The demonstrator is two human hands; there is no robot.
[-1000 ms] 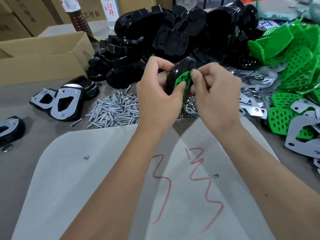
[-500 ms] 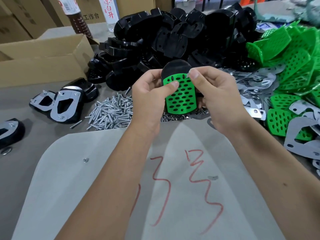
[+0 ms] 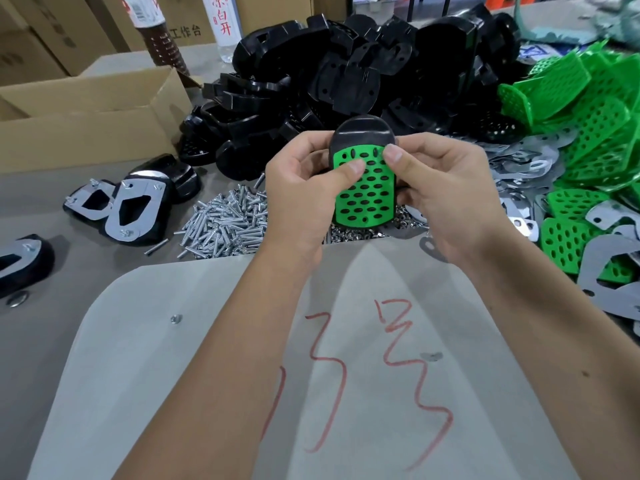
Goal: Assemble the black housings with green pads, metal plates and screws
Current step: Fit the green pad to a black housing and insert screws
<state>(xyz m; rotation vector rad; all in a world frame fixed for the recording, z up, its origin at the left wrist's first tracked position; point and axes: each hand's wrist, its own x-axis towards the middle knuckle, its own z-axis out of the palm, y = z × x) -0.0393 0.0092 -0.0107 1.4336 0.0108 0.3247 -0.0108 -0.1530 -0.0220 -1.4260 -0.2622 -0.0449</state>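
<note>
Both hands hold one black housing upright above the table, its green perforated pad facing me. My left hand grips its left side with the thumb pressing on the pad. My right hand grips the right side, thumb on the pad's upper right corner. Behind lies a heap of black housings. Loose green pads and metal plates cover the right. A pile of screws lies just left of my hands.
Finished housings with metal plates lie at the left, another at the left edge. An open cardboard box stands back left. A pale sheet with red marks covers the near table. Small nuts sit under my hands.
The housing has been turned from edge-on to pad-facing me and lifted slightly. Both thumbs now press on the upper part of the green pad.
</note>
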